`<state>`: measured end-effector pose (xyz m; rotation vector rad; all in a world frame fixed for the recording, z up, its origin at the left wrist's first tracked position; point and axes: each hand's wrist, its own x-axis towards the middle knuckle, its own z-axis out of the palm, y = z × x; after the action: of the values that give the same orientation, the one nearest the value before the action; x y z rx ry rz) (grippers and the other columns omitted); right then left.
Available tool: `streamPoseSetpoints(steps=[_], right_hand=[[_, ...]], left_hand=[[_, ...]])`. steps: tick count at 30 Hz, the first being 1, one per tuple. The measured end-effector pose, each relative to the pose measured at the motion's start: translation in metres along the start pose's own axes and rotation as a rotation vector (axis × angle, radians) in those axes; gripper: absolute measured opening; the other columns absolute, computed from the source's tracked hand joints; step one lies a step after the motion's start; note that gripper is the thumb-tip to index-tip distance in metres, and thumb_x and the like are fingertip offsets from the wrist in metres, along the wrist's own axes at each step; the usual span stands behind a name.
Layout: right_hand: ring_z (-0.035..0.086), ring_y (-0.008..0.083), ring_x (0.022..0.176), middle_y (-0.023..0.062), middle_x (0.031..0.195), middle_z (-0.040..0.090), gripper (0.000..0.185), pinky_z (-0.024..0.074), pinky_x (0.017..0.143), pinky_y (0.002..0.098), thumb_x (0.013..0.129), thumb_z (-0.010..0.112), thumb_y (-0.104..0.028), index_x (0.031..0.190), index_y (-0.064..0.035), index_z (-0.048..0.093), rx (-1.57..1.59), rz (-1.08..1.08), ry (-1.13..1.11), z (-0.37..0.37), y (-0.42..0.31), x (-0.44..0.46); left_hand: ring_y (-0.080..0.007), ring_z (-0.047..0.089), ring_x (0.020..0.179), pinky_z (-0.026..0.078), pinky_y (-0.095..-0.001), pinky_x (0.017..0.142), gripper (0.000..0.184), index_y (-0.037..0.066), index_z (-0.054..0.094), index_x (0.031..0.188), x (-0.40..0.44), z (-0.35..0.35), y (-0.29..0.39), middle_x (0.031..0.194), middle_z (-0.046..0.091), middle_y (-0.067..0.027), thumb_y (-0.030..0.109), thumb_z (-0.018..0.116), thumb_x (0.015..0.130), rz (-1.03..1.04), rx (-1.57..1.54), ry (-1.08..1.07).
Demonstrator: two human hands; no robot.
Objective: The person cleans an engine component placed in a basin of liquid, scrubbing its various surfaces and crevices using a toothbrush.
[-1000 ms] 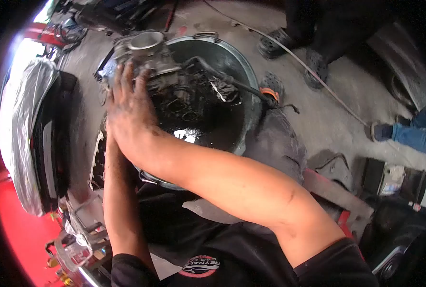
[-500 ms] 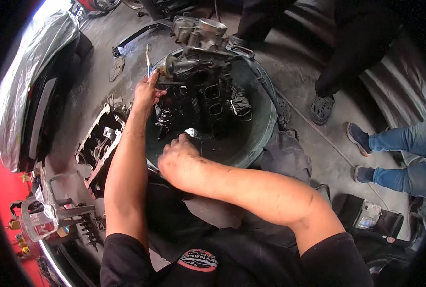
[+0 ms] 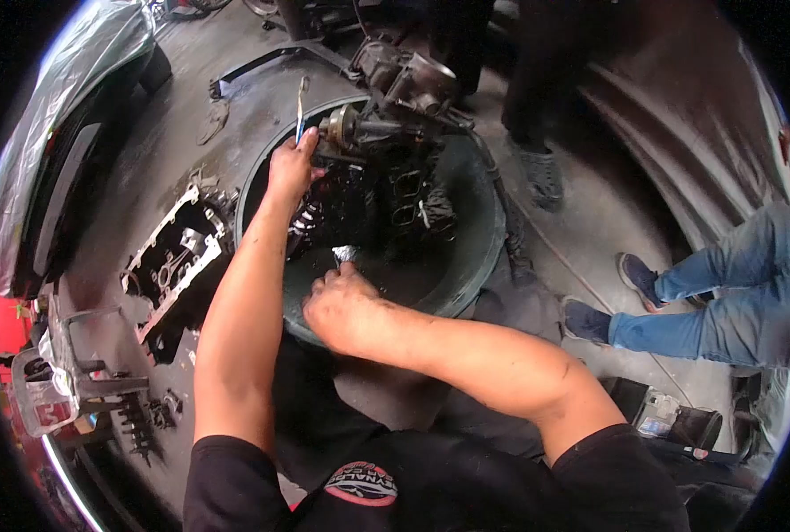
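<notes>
My left hand (image 3: 293, 168) is closed around a toothbrush (image 3: 302, 111), its bristle end pointing up. Beside that hand is the brass-coloured end (image 3: 340, 129) of a metal engine part; I cannot tell whether the fingers also touch it. A dark, wet engine block (image 3: 359, 199) sits in a large round green tub (image 3: 497, 257). My right hand (image 3: 341, 306) is over the tub's near side, fingers curled inward. A small shiny silver patch (image 3: 346, 254) shows just beyond its fingertips. What these fingers hold, if anything, is hidden.
An open engine casting (image 3: 177, 262) lies on the floor at the left, near a plastic chair (image 3: 58, 372). A covered car (image 3: 49, 151) stands beyond. A person's jeans-clad legs (image 3: 679, 332) are at the right, and another person's clog (image 3: 541, 177) is behind the tub.
The view has shifted. The person in jeans has brought one shoe nearer the tub. My left hand still grips the toothbrush, and my right hand remains curled at the tub's near side.
</notes>
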<state>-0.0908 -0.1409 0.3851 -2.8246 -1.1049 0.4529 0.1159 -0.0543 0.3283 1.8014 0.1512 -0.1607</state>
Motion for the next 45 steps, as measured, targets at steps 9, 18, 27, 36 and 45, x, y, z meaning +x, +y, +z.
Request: streamPoseSetpoints(steps=[9,18,27,36,45], right_hand=[[0.062,0.0264,0.097,0.0134,0.103,0.067,0.023,0.0428,0.084,0.0416,0.082,0.060,-0.018,0.098,-0.0054,0.070,0.001,0.059,0.002,0.010,-0.002,0.017],[0.063,0.0293,0.099,0.0148,0.105,0.068,0.025,0.0436,0.090,0.0478,0.081,0.060,-0.018,0.097,-0.0043,0.072,-0.059,0.088,0.025,0.042,-0.004,0.032],[0.064,0.0289,0.096,0.0141,0.100,0.069,0.024,0.0446,0.087,0.0459,0.079,0.060,-0.019,0.094,-0.0048,0.072,-0.067,0.077,0.081,0.040,-0.005,0.026],[0.064,0.0277,0.102,0.0132,0.107,0.067,0.026,0.0428,0.090,0.0443,0.083,0.057,-0.018,0.103,-0.0057,0.070,-0.038,0.074,-0.051,0.030,0.000,0.028],[0.065,0.0294,0.099,0.0154,0.103,0.068,0.025,0.0436,0.092,0.0474,0.083,0.056,-0.018,0.098,-0.0040,0.070,0.015,0.041,-0.029,0.021,0.001,0.024]], left_hand=[[-0.0160,0.054,0.063,0.049,-0.0325,0.050,0.049,-0.003,0.063,0.098,0.009,0.003,-0.004,0.073,0.055,-0.0093,0.046,0.061,0.093,0.062,0.067,-0.039],[-0.0150,0.057,0.061,0.050,-0.0297,0.048,0.050,-0.003,0.063,0.109,0.001,0.001,0.004,0.080,0.063,-0.0091,0.044,0.060,0.094,0.079,0.044,-0.054],[-0.0163,0.056,0.052,0.048,-0.0301,0.046,0.049,-0.004,0.064,0.106,0.016,0.000,-0.015,0.074,0.063,-0.0091,0.044,0.058,0.095,0.098,0.047,-0.052],[-0.0175,0.057,0.053,0.051,-0.0328,0.049,0.052,-0.006,0.063,0.106,0.009,0.004,-0.005,0.067,0.056,-0.0076,0.045,0.059,0.094,0.079,0.082,-0.018],[-0.0180,0.061,0.057,0.052,-0.0317,0.051,0.055,-0.007,0.063,0.107,0.019,0.003,-0.017,0.073,0.061,-0.0109,0.046,0.060,0.094,0.099,0.007,-0.033]])
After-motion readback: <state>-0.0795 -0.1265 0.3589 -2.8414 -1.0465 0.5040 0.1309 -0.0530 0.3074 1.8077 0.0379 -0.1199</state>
